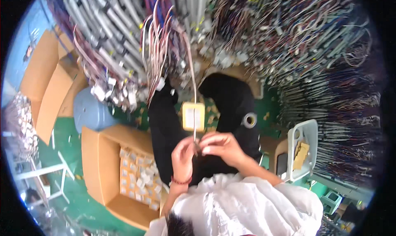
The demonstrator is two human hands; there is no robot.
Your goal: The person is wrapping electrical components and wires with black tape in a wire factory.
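In the head view, both hands meet low in the middle, over the lap. The left hand [181, 158] pinches the wire [195, 96] between thumb and fingertips, close to its lower end. The right hand [223, 146] meets it from the right, fingers bent and tips drawn in at the same spot; a small dark bit shows there, too blurred to name, and I cannot tell whether these fingertips pinch the wire too. From the grip the wire runs straight away from the body, passing over a yellow square [189, 117] with a pale centre, up to a hanging bundle [159, 54] of pinkish and white strands. Beyond that, grey cables [109, 17] slant down to the left, with white connectors [123, 91] at their ends. Right of the grip, a tape roll [245, 121] sits against the black trousers [233, 93]; farther right, a white bin [315, 132] holds a tan piece of card [301, 155], and racked cables [326, 112] stand beyond it. Left of the grip, an open carton [94, 163] holds many small pale parts [144, 179]; past it are a blue tub [90, 112] and more cardboard [53, 101]. A red bracelet [181, 180] circles the left wrist.
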